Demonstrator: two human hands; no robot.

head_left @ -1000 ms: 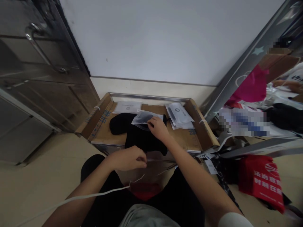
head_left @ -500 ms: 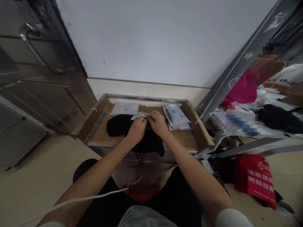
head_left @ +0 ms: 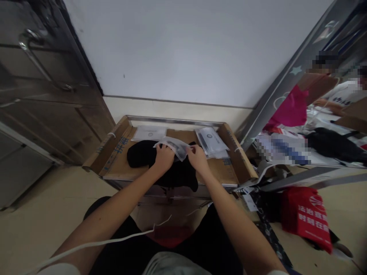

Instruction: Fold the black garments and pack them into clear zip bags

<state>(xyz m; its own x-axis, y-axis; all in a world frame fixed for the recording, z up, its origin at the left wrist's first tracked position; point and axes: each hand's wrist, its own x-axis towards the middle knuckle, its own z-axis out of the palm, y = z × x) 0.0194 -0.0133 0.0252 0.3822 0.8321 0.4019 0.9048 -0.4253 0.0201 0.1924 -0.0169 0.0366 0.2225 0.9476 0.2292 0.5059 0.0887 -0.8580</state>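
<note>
Upper L of frame: dark door (head_left: 17,80) w/ a metal handle (head_left: 41,68), next to a pale wall (head_left: 172,49) filling top ctr. Far R: slanted grey post (head_left: 282,89) w/ a star sticker (head_left: 296,70), then a bright pink item (head_left: 291,109), a black item (head_left: 335,145) (too blurry to ID) on a side table (head_left: 309,175), & a person in a white top (head_left: 341,91). Lower R: red bag (head_left: 306,217) w/ white lettering; lower L: white cord (head_left: 114,240) running twd btm ctr.

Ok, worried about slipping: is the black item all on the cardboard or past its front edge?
Partly past: the black item shows below the front edge of the cardboard.
</note>
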